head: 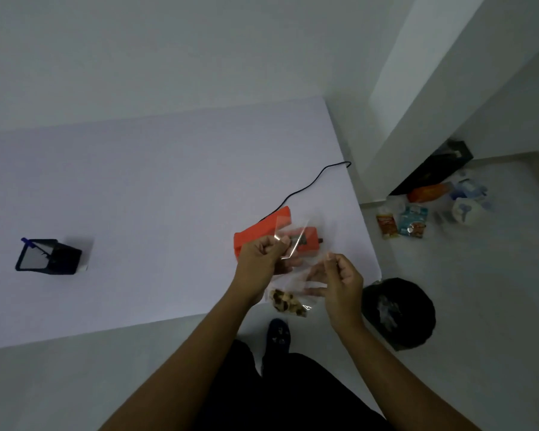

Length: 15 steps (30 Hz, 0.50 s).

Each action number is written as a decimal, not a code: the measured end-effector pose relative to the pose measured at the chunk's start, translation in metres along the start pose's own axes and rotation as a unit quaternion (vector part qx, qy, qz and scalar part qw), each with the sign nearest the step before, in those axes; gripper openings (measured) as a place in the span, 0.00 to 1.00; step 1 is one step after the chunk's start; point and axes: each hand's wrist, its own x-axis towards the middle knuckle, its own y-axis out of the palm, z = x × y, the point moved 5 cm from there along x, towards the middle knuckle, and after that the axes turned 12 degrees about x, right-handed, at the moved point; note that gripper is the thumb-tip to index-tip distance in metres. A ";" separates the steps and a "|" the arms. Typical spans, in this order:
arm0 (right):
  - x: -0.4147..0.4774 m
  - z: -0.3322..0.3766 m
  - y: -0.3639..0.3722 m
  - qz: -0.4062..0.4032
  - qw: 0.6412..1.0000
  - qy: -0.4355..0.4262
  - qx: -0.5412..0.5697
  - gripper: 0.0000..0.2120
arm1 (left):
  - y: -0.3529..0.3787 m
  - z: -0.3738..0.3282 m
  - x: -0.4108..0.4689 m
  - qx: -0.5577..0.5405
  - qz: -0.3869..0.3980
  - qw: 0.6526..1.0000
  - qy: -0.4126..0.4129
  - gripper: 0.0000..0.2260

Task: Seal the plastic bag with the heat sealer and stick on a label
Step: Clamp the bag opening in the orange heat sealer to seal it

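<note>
- Head view: two hands, left hand and right hand, each pinch one clear plastic bag above the table edge.
- One orange heat sealer lies just behind.
- One black pen holder stands far left.

The orange heat sealer, right of centre, is partly hidden — the left hand and the clear plastic bag cover its near side, and its display is too blurred to read. The bag's edges melt into the white table. At the right, the packets on the floor are too small to identify. Both forearms are cut off by the bottom edge — as are the dark trousers.
</note>
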 end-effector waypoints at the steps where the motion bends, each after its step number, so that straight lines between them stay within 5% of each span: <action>1: 0.000 -0.003 -0.005 -0.010 1.000 0.004 0.002 0.14 | 0.005 0.002 0.002 0.007 -0.002 1.000 0.001 0.14; 7: 0.004 -0.031 -0.037 -0.072 0.996 0.047 -0.009 0.15 | 0.029 0.032 0.014 0.006 -0.017 0.998 -0.054 0.12; 15: 0.033 -0.072 -0.042 -0.044 0.990 0.109 -0.071 0.15 | 0.024 0.079 0.034 0.005 -0.006 0.994 -0.112 0.10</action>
